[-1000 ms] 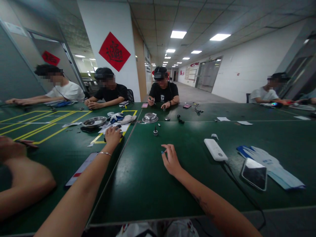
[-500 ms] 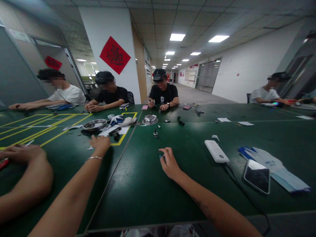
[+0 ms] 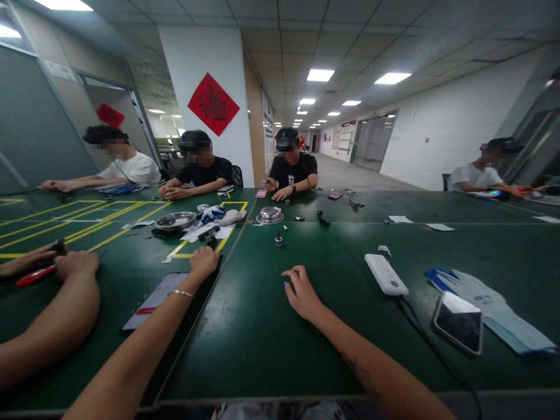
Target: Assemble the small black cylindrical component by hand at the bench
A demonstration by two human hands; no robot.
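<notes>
Evidently, in the head view, your left hand (image 3: 205, 261) is low over the green table (image 3: 249, 326), back turned up, with a black part (image 3: 212, 239) just beyond its fingers. Those fingertips are hidden, so you cannot tell from here whether they grip anything. Your left forearm crosses above a phone (image 3: 153, 300), probably because the phone lies between you and that black part.

Your right hand (image 3: 301, 291) holds nothing: its fingers are parted and loosely bent, perhaps simply resting. Beyond it, well apart from your fingertips, a small metal piece (image 3: 279, 240) stands on its broad base with its dark stem up; the wide end likely keeps it steady.

To your right, the white power strip (image 3: 385, 274) sits clear of your forearm, its cable running towards the near edge. Another phone (image 3: 458, 322) lies partly over a blue-and-white glove (image 3: 476, 294), seemingly set aside to leave your middle area free.
</notes>
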